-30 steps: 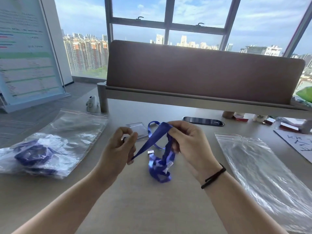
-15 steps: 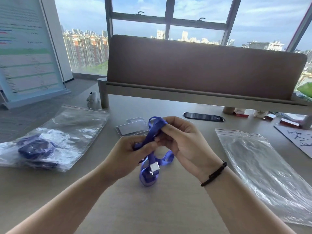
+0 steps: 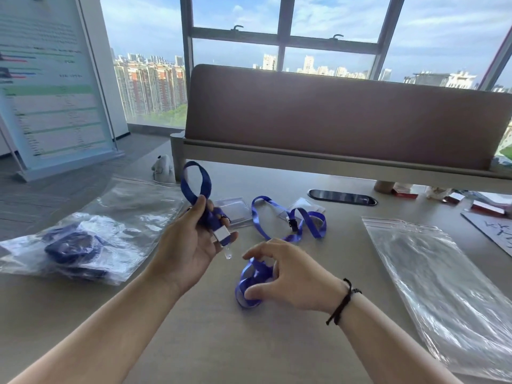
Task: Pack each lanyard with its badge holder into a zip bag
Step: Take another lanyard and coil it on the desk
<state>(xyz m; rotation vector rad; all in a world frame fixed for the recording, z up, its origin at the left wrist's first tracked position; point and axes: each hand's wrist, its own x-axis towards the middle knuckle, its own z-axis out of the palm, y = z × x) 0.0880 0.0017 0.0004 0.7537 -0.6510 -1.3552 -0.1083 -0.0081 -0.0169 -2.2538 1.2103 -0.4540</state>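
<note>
My left hand holds a blue lanyard up above the table; a loop stands over my thumb and the white clip end hangs by my fingers. Lower down, my right hand pinches the bundled rest of that blue strap on the table. Behind my left hand lies a clear badge holder. A second blue lanyard with its own clear holder lies further back. An empty zip bag lies at the right.
At the left lie zip bags with blue lanyards packed inside. A brown desk divider runs across the back, with a black cable slot below it. Small boxes and a paper sheet sit at the far right. A small white figure stands back left.
My hands have come apart: the left rose to the left with the strap's loop and clip end, the right dropped to the table with the bundled part. The view tilted, showing a second lanyard.
</note>
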